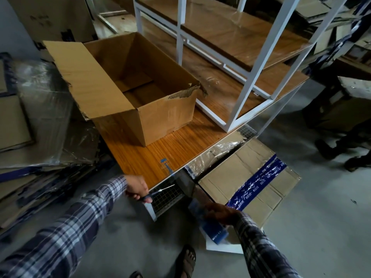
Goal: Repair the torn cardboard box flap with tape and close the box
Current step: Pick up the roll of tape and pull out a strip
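An open brown cardboard box (164,115) stands on a wooden table top (152,157). Its long left flap (84,77) lies spread outward, and the near right rim (184,93) is torn and ragged. My left hand (138,187) is closed around blue-handled scissors (158,192) at the table's front edge, blades pointing right. My right hand (222,213) grips a blue roll of tape (208,223), held low over the floor, below and right of the table corner. Both hands are well short of the box.
A white metal shelf frame (249,93) stands on the table right of the box. A flattened carton with blue tape (255,181) lies on the floor at right. Plastic-wrapped flat cardboard (44,121) is piled at left. My sandalled foot (187,261) is on the concrete floor.
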A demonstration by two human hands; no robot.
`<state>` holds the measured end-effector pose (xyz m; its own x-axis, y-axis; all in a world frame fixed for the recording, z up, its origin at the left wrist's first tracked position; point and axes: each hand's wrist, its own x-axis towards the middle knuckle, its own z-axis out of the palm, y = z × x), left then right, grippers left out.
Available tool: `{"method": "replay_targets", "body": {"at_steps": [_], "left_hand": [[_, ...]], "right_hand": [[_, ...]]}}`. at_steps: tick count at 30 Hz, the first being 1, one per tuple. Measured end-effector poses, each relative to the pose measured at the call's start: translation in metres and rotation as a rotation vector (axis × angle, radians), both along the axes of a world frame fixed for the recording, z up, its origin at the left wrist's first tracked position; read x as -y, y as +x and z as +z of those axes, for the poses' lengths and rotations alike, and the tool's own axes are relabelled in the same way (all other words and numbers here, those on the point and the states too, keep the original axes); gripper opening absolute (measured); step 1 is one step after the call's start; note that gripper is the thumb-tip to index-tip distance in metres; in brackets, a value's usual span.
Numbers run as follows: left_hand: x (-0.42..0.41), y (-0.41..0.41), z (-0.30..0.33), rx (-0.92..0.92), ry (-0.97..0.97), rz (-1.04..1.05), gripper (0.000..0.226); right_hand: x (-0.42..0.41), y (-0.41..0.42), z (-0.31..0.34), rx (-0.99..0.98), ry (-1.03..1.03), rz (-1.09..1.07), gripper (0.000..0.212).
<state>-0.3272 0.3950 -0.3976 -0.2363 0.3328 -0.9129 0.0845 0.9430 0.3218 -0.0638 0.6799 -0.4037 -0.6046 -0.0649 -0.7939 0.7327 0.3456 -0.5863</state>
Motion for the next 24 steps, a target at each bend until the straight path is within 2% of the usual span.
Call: {"method": "replay_targets", "body": {"at_steps": [1,3,7,9,11,13,15,18,20,22,24], "left_hand": [[0.01,-0.004,-0.004,0.009,-0.012,-0.028,0.067],[0.027,-0.011,-0.01,0.04,-0.024,-0.059,0.067],[0.036,-0.021,0.016,0.069,-0.001,-0.064,0.046],[0.036,-0.026,0.031,0.048,0.018,-0.074,0.037],[0.032,-0.029,0.039,-0.129,0.033,0.077,0.026],[0.03,-0.035,0.031,-0.46,0.012,0.263,0.023],[0.029,-0.039,0.022,-0.701,-0.047,0.342,0.021],[0.025,-0.044,0.006,-0.81,-0.147,0.256,0.027],[0.018,-0.038,0.015,-0.851,-0.172,0.197,0.022],[0.014,-0.033,0.024,-0.902,-0.102,0.233,0.012],[0.018,-0.025,0.024,-0.942,0.017,0.347,0.012]], "right_hand": [[-0.007,0.012,-0.003,0.015,0.022,-0.023,0.029],[-0.019,0.029,-0.009,-0.009,0.039,-0.058,0.037],[-0.024,0.03,0.004,-0.097,-0.039,-0.145,0.044],[-0.02,0.025,0.014,-0.146,-0.072,-0.174,0.037],[-0.017,0.018,0.025,-0.205,-0.104,-0.193,0.034],[-0.013,0.01,0.036,-0.253,-0.116,-0.184,0.037],[-0.01,0.001,0.045,-0.296,-0.13,-0.18,0.04],[-0.006,-0.013,0.057,-0.343,-0.133,-0.166,0.043],[-0.005,-0.022,0.061,-0.339,-0.128,-0.159,0.051],[-0.005,-0.031,0.063,-0.345,-0.145,-0.159,0.059],[-0.005,-0.037,0.064,-0.345,-0.176,-0.165,0.063]]}}
